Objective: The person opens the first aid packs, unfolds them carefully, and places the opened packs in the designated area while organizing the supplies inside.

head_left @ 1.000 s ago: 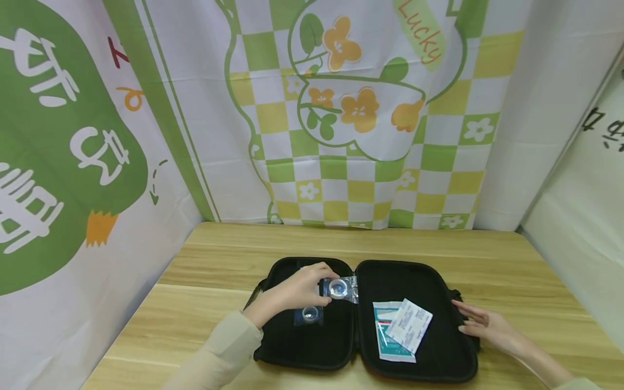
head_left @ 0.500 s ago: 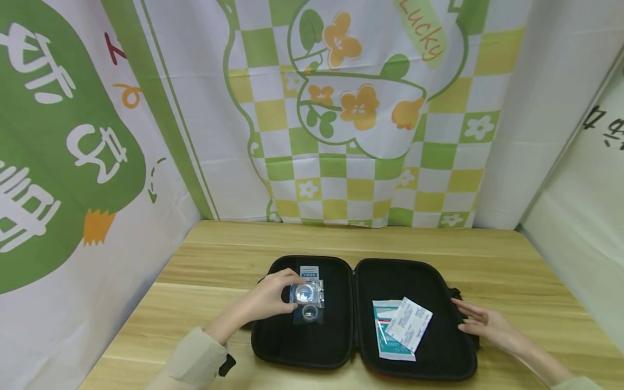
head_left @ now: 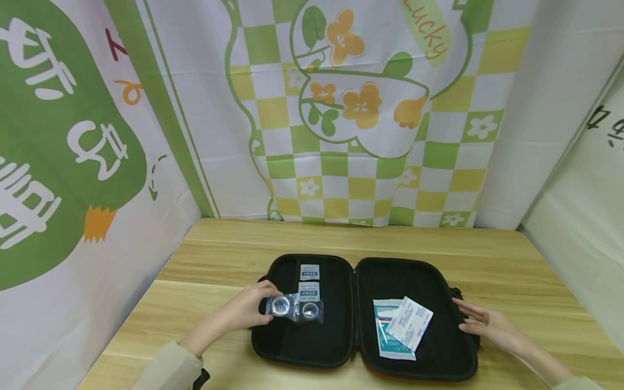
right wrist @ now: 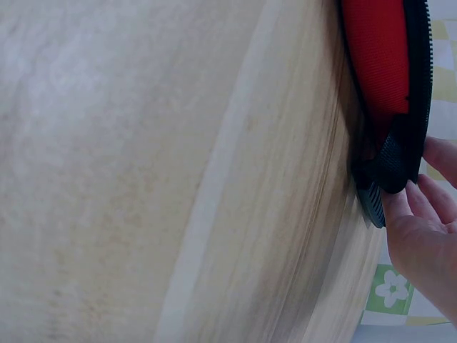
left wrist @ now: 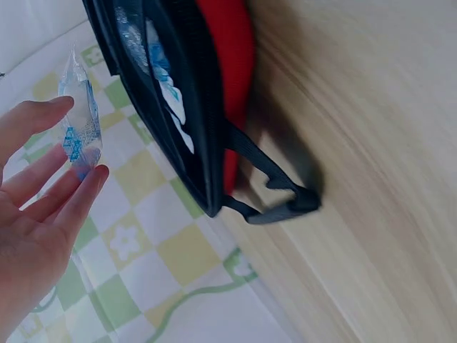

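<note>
My left hand [head_left: 249, 305] pinches a clear packet with a roll of tape [head_left: 281, 306] inside, between thumb and fingertips. It is over the left half of an open black-lined zip case [head_left: 322, 346]. In the left wrist view, the packet [left wrist: 83, 118] appears edge-on, apart from the case. A similar packet with a ring-shaped roll [head_left: 310, 311] lies in that half, next to two small white-and-blue sachets [head_left: 309, 291]. My right hand [head_left: 489, 327] holds the right rim of the case, its thumb and fingers on either side of the edge [right wrist: 414, 136].
In the right half of the case lie a teal-and-white packet [head_left: 396, 346] and a white printed packet [head_left: 411, 325] partly over it. The case has a red outside [left wrist: 228, 57] and a black strap [left wrist: 275, 189]. Printed curtains [head_left: 361, 179] stand behind the wooden table [head_left: 219, 254].
My left hand has carried the tape packet leftward from the case's hinge to its left side, uncovering the sachets. The right hand stays at the right rim.
</note>
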A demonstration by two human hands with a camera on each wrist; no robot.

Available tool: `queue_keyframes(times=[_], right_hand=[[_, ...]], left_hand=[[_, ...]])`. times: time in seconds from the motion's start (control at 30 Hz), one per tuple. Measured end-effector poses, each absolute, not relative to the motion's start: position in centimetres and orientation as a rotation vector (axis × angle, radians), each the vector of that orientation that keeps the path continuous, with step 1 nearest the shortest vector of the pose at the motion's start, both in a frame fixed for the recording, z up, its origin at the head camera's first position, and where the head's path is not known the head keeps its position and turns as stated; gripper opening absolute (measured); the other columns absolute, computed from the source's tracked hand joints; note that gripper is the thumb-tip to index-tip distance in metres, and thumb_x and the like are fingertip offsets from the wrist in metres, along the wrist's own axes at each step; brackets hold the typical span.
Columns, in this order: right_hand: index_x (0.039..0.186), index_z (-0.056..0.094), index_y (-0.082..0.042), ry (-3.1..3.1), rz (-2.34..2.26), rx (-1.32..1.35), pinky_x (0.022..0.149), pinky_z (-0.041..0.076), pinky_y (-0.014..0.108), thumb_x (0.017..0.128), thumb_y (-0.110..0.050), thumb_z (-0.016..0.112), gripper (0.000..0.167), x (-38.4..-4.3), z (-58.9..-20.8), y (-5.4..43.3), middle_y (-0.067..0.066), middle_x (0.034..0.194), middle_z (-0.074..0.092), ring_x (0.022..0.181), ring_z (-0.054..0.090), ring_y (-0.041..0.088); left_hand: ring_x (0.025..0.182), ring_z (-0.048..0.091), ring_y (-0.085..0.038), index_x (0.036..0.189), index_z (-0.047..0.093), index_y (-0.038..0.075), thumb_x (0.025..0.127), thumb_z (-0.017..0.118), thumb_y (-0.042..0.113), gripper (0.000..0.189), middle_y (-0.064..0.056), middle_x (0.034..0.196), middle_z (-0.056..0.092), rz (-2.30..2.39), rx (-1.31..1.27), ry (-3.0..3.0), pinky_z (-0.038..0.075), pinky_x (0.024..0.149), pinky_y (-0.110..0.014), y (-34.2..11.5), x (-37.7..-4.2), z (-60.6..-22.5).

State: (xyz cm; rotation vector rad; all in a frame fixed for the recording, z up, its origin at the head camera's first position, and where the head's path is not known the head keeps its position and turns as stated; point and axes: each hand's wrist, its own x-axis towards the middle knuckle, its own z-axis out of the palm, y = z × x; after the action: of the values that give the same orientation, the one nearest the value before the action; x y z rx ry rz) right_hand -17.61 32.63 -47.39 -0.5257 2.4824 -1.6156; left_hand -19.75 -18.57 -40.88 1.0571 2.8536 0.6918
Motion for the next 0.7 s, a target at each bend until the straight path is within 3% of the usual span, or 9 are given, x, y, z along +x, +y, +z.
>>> queue_keyframes(times=[0.23, 0.4, 0.7], right_hand=[[0.130, 0.044, -0.009, 2.490, -1.582, -0.447, 0.073, 0.043, 0.010, 0.083, -0.005, 0.058, 0.049, -17.5, -47.3, 32.6, -0.039, 0.109, 0.037, 0.096, 0.039, -0.020], [0.131, 0.042, -0.002, 2.492, -1.572, -0.435, 0.074, 0.043, 0.010, 0.083, -0.005, 0.058, 0.050, -17.6, -47.3, 32.6, -0.039, 0.109, 0.037, 0.096, 0.039, -0.019], [0.130, 0.041, -0.001, 2.454, -1.589, -0.405, 0.075, 0.043, 0.010, 0.083, -0.008, 0.059, 0.051, -17.6, -47.3, 32.6, -0.038, 0.108, 0.039, 0.096, 0.040, -0.019]], left_hand=[[0.092, 0.054, -0.022, 0.102, 0.062, 0.000, 0.067, 0.070, 0.004, 0.036, -0.004, 0.100, 0.054, 0.666, 0.991, 2.827, 0.047, 0.078, -0.036, -20.2, -19.3, -41.2], [0.100, 0.053, -0.030, 0.101, 0.062, 0.000, 0.066, 0.069, 0.002, 0.037, -0.008, 0.104, 0.054, 0.655, 0.967, 2.817, 0.045, 0.082, -0.041, -20.8, -19.1, -41.2], [0.095, 0.054, -0.027, 0.102, 0.062, 0.000, 0.064, 0.070, 0.000, 0.038, -0.005, 0.102, 0.053, 0.593, 0.967, 2.756, 0.047, 0.078, -0.036, -21.0, -19.2, -42.0]])
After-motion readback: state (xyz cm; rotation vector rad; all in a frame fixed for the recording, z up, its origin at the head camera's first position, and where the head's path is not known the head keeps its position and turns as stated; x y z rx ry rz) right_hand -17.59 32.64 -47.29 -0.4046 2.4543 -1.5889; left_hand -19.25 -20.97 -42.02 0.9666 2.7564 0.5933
